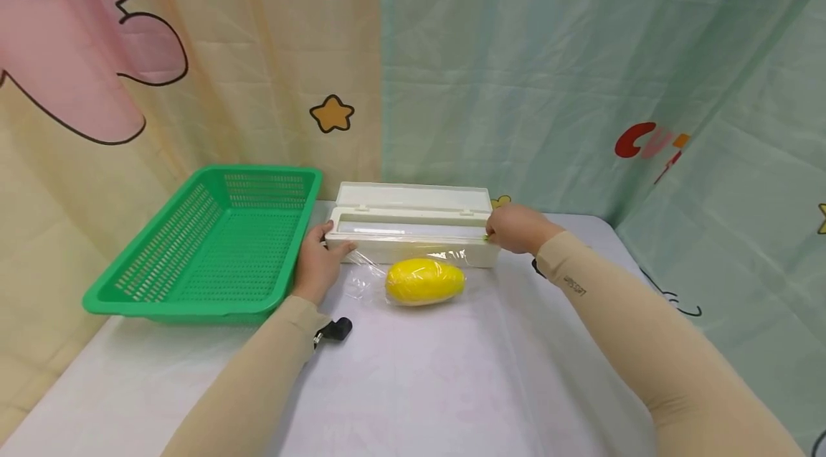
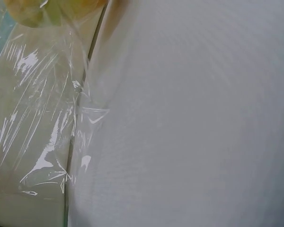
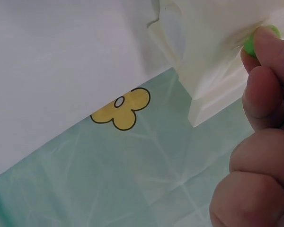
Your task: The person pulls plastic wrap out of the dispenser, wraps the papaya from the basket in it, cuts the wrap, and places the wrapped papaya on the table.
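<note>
A white cling film dispenser point(image 1: 413, 250) stands on the table with its lid point(image 1: 413, 195) tipped back and a pale roll point(image 1: 413, 229) inside. My left hand point(image 1: 317, 265) grips its left end, thumb against the front. At the right end, my right hand point(image 1: 521, 229) pinches a small green slider knob point(image 3: 249, 46) between thumb and forefinger. Clear film point(image 2: 38, 127) clings creased over the dispenser's front. Just before the dispenser lies a smooth yellow oval thing point(image 1: 424, 280) under clear film, with loose film at its left; its kind is unclear.
A green slotted plastic basket point(image 1: 200, 310) stands at the left, close to my left hand. White cloth point(image 1: 413, 385) covers the table. Behind and to the right hangs a printed curtain point(image 1: 503, 84), near the dispenser's back. Each wrist carries a black strap or mount point(image 1: 337, 329).
</note>
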Motion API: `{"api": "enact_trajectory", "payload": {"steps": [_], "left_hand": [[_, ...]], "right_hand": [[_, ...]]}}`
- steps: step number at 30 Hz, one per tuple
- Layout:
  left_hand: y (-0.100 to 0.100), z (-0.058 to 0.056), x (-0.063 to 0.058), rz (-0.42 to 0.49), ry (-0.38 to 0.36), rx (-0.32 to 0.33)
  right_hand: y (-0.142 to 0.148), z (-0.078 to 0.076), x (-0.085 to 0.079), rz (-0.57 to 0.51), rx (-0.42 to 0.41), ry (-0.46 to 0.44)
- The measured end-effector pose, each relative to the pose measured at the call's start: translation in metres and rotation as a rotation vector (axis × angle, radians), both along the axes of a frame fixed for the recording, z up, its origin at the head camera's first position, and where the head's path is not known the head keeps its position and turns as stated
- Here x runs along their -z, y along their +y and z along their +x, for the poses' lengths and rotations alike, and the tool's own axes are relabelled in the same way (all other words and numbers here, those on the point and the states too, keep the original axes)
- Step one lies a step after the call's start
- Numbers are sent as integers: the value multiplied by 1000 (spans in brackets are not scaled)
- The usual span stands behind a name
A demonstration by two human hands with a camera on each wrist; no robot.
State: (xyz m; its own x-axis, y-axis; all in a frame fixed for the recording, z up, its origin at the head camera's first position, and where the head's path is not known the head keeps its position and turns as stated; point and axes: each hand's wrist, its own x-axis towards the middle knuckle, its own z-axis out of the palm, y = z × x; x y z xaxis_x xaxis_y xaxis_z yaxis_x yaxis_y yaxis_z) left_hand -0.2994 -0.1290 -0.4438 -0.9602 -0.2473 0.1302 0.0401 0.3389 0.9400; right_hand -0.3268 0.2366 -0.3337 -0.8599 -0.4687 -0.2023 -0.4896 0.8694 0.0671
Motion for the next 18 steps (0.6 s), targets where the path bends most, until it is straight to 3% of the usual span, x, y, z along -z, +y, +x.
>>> {"api": "enact_trajectory", "payload": {"steps": [18], "left_hand": [[1,2,-2,-51,-17,11]], "right_hand": [[19,6,13,-81,82,37]]}}
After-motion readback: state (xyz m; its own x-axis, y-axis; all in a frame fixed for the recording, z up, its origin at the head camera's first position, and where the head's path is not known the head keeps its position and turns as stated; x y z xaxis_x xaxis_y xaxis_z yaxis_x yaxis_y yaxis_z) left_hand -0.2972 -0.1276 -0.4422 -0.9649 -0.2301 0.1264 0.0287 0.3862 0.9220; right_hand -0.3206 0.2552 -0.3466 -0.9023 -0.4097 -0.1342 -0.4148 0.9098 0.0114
